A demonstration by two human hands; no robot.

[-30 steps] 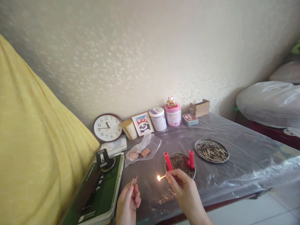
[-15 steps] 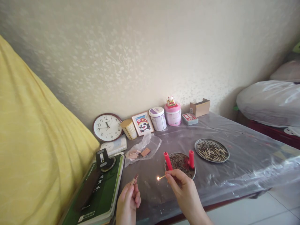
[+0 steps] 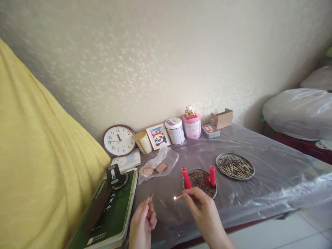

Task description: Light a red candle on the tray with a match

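Yellow cloth (image 3: 38, 155) fills the left side, and beside it a green book (image 3: 109, 211) lies at the table's (image 3: 259, 193) near corner with a small black stand (image 3: 114, 174) on top. Behind them a clock (image 3: 118, 140) leans on the wall. The left hand (image 3: 141, 223) hovers at the table's front edge just right of the book, its fingers closed on a thin striker strip (image 3: 148, 198) that sticks up from the fingertips. A clear bag (image 3: 159, 162) lies beyond it. The right hand (image 3: 203, 214) is near the left one, thumb and forefinger pinched on a match (image 3: 178, 197) whose lit end points left, with a small flame. The flame is just below and left of the left candle (image 3: 186, 177), not touching it. That candle tilts at the edge of a dish (image 3: 199, 180) of dark bits; a second candle (image 3: 212, 175) stands upright on the dish's right side. Further right sits a plate (image 3: 235, 166) of spent matches.
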